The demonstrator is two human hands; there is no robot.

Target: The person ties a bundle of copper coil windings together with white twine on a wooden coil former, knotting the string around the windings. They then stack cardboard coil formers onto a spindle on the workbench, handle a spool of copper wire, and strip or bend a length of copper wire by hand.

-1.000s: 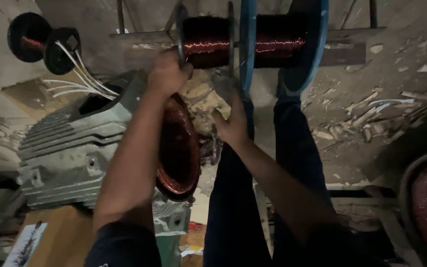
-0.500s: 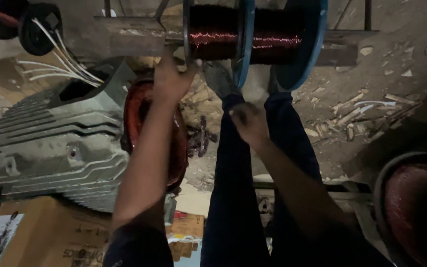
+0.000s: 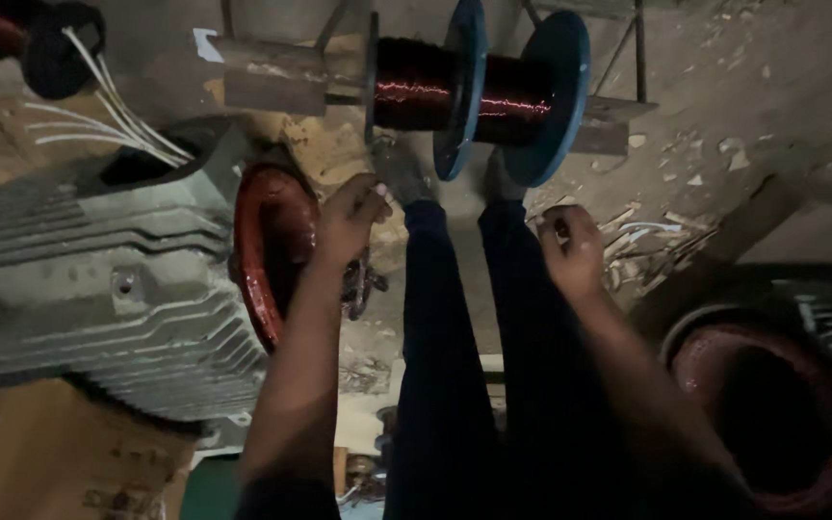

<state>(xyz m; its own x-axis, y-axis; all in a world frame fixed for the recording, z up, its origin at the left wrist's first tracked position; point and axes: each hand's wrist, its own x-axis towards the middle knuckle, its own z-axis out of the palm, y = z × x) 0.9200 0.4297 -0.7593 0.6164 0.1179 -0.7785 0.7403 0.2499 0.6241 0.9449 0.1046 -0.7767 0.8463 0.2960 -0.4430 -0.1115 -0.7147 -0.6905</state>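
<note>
Hands at the motor's copper coil

The left hand (image 3: pixel 353 220) rests on the rim of the red-orange coil (image 3: pixel 267 252) at the open end of the grey ribbed motor (image 3: pixel 89 289), fingers curled against it; whether it grips anything I cannot tell. The right hand (image 3: pixel 570 248) hangs well right of the coil, fingers folded loosely, pinching something too thin to make out. Above the coil, blue spools (image 3: pixel 479 91) of dark copper wire sit on a bar
</note>
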